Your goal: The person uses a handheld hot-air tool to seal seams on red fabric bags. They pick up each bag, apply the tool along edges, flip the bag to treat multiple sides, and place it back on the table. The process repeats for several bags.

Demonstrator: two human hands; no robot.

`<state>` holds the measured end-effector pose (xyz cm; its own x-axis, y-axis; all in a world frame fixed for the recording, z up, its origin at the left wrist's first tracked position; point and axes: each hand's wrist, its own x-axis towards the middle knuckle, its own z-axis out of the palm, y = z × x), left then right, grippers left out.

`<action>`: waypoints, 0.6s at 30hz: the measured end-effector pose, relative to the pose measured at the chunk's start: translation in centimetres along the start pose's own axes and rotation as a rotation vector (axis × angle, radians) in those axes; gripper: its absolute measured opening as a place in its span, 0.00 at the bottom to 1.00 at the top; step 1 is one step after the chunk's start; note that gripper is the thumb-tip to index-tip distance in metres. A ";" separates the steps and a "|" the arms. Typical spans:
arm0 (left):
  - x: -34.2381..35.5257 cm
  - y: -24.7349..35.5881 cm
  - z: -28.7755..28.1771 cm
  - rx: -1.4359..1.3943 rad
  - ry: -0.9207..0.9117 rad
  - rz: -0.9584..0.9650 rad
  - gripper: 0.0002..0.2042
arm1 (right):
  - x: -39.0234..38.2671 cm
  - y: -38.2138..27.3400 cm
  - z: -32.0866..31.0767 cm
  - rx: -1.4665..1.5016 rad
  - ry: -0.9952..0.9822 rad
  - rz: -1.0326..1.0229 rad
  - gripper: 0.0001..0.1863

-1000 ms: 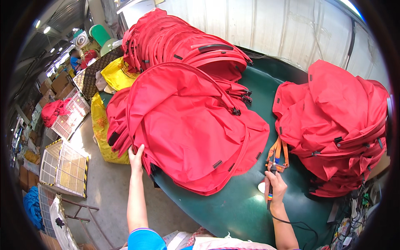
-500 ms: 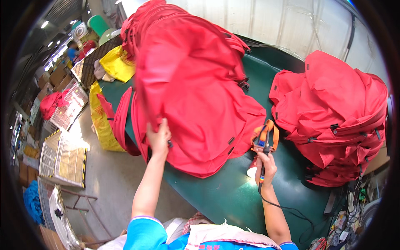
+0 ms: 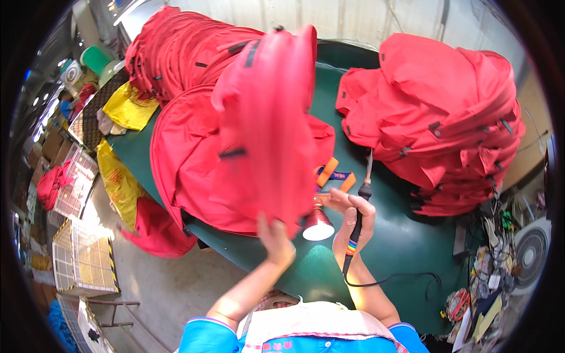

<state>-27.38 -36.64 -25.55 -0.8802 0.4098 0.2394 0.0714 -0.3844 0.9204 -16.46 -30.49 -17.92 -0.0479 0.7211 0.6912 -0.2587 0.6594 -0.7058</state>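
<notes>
My left hand [image 3: 275, 240] grips the lower edge of a red backpack [image 3: 271, 135], whose lifted part stands up from the green table, blurred by motion. Another part of the red fabric lies spread beneath it. In my right hand [image 3: 355, 220] is a soldering iron [image 3: 356, 226], its black handle ringed with coloured bands and its metal tip pointing up and away. The fingers of that hand reach left, close beside a small lit red lamp [image 3: 318, 228]. An orange and blue strap [image 3: 336, 176] lies just behind the lamp.
Red bags are stacked at the far left [image 3: 182, 56] and right [image 3: 435, 123] of the green table [image 3: 400, 247]. A yellow bag [image 3: 118, 179] hangs off the left edge. A black cord trails from the iron. Right of the table are tangled odds and ends and a fan [image 3: 531, 256].
My left hand has moved right and pulled up part of the red backpack, turning it. My right hand has shifted slightly left with the iron, whose tip now points up, clear of the strap.
</notes>
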 end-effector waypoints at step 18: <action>0.6 6.8 -0.7 -0.574 -0.213 -0.222 0.29 | 0.5 -3.6 -6.2 -0.312 0.250 -0.097 0.22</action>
<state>-27.76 -39.54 -19.36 -0.7284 0.6631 0.1726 -0.4158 -0.6280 0.6578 -9.60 -31.19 -15.93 0.2082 0.6566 0.7249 0.0560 0.7319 -0.6791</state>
